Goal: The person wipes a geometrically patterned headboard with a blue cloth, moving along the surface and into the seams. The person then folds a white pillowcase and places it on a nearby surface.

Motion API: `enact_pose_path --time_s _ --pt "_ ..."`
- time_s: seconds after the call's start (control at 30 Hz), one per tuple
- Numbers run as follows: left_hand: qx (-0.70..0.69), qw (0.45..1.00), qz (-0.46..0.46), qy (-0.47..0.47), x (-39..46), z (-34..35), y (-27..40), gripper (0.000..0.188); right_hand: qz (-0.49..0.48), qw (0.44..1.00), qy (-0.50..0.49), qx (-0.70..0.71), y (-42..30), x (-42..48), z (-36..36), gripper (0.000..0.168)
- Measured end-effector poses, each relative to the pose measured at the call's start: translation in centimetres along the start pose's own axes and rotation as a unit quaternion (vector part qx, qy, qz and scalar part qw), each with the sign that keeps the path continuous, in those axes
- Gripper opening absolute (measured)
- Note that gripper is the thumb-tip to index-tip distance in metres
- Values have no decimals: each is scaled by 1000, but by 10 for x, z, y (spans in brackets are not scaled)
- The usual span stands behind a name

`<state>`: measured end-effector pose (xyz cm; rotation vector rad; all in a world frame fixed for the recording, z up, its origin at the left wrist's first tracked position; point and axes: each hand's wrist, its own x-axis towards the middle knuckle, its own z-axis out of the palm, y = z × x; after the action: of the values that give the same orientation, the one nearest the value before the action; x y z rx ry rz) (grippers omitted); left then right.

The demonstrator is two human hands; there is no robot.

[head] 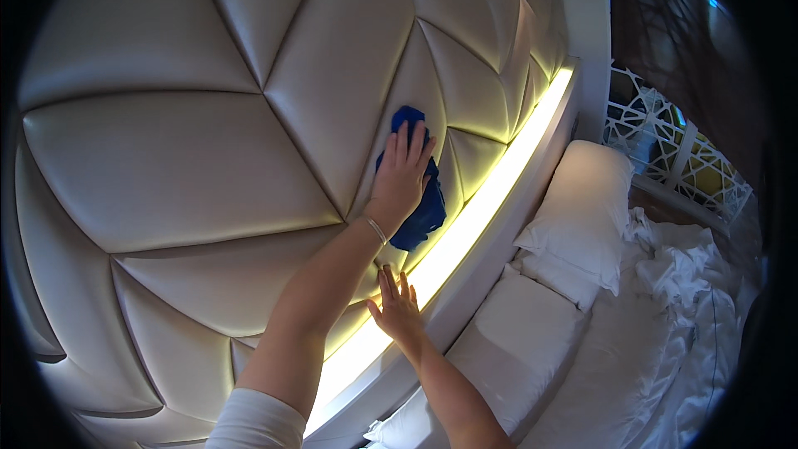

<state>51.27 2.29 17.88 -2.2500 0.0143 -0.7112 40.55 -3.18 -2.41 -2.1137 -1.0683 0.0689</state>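
My left hand (402, 171), with a bracelet at the wrist, lies flat on a dark blue cloth (424, 215). It holds the cloth against a padded wall panel (340, 68) of beige, leather-like upholstery with angular seams. Part of the cloth is hidden under the palm and fingers. Lower down, my right hand (399, 312) has its fingers apart and holds nothing. Its fingertips are at the panel's lower edge, by a glowing light strip (461, 243); whether they touch the panel I cannot tell.
A pale ledge (499, 231) runs along the light strip. Below it, white pillows (580, 199) and rumpled white bedding (673, 312) lie on a bed at the right. Beyond stands a white lattice screen (651, 118), near a dark brown surface (661, 25).
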Motion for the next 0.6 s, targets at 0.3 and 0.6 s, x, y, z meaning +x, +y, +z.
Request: enact_pose_path --time_s 0.3,0.6 --pt "72 983 112 -128 -83 -1 25 69 37 987 -152 -41 8 5 -1 64" --pt "182 941 186 -217 -134 -8 32 63 -124 981 147 -34 57 -6 -10 37"
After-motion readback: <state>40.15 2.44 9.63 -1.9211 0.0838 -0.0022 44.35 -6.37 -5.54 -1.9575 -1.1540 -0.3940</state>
